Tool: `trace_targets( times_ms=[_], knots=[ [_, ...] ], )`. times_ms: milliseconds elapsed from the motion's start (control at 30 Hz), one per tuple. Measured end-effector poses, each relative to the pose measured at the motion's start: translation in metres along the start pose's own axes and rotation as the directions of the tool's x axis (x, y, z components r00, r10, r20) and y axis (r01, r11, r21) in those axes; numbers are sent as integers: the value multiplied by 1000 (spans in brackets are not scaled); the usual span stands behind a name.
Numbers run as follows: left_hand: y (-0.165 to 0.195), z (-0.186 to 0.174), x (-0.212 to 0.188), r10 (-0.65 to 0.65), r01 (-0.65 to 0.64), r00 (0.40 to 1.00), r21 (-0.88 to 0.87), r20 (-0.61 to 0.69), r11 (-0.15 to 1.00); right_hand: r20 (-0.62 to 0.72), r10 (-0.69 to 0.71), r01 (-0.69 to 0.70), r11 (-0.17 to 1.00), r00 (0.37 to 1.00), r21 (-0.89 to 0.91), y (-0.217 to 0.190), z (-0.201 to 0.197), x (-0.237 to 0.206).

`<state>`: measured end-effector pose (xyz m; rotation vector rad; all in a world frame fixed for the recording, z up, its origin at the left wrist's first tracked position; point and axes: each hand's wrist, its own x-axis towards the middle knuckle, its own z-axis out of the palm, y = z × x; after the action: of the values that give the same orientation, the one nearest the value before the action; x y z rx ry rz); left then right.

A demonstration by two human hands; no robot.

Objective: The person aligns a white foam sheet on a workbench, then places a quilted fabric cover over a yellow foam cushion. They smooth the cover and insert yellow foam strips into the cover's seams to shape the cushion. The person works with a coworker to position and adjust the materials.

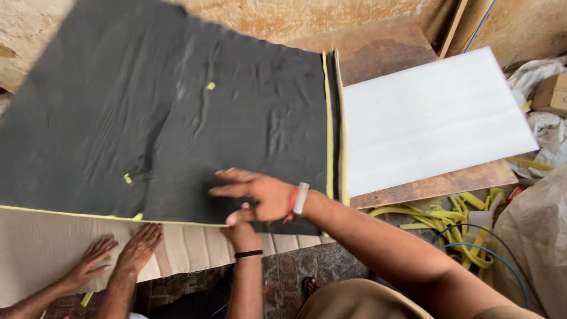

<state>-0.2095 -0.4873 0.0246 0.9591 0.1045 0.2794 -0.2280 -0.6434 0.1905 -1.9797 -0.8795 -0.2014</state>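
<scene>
A: Where's the wide black fabric sheet with yellow edging [177, 118]?
B: Under and ahead of your right hand [260, 195], fingers spread flat on it. Your left hand [242, 233] pinches its near edge.

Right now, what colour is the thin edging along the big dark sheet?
Yellow-green edging on the dark grey sheet, seen best in the head view.

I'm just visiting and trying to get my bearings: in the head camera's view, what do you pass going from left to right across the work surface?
Dark grey sheet → yellow edge strip → white board → cardboard box at the far right edge.
</scene>
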Motion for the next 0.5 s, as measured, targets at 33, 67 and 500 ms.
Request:
trace_targets(
  times_ms=[33, 67, 500],
  knots=[
    [7, -14, 9, -9, 16, 996, 81, -86, 997, -95, 117, -131, 979, 989, -155, 10, 2, -13],
    [12, -32, 18, -9, 38, 984, 158, -179, 987, -197, 217, -268, 919, 956, -291, 24, 3, -32],
    [-10, -123, -6, -792, 516, 576, 842, -204, 158, -458, 735, -862, 474, 499, -179, 146, 56, -133]
  ],
)
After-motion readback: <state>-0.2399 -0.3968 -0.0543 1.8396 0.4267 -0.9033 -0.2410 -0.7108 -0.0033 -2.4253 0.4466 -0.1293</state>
